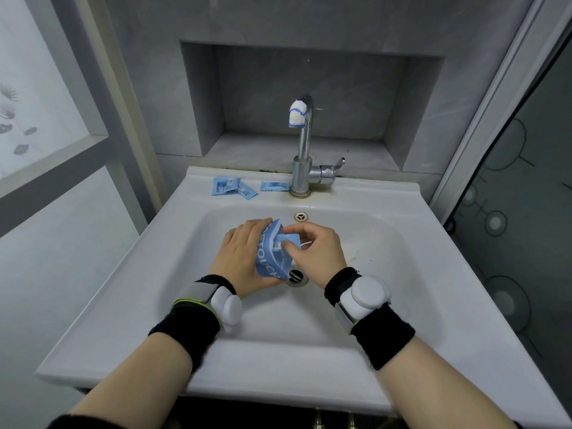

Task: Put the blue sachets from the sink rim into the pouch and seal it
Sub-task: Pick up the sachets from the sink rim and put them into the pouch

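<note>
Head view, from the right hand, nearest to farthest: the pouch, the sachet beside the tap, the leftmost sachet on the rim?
1. pouch: against the right hand, over the basin.
2. sachet beside the tap: back rim, centre.
3. leftmost sachet: back rim, far left.

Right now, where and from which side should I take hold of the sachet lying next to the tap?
Pinch the sachet across its two long edges, coming from above and the front. It lies flat on the rim, right end close to the tap base, left end near another sachet, so the ends are probably crowded.
</note>
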### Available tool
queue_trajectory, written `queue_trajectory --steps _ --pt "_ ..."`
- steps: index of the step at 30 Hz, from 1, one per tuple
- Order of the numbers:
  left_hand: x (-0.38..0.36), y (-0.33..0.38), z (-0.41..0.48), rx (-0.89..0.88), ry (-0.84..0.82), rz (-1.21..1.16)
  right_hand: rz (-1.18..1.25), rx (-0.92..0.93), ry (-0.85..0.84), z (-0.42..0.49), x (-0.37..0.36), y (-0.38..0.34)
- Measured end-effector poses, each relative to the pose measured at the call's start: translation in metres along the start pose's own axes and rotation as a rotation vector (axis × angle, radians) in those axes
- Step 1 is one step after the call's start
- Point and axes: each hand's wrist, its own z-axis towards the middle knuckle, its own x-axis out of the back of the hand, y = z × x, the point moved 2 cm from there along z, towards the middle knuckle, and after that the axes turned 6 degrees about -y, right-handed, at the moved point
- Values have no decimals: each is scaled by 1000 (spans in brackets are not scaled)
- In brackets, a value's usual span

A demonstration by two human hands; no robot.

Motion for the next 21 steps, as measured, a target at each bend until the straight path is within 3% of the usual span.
queue_trajectory --steps 21 --pt "1 2 0 5 4 -29 -78 15 -54 -1 -4 -1"
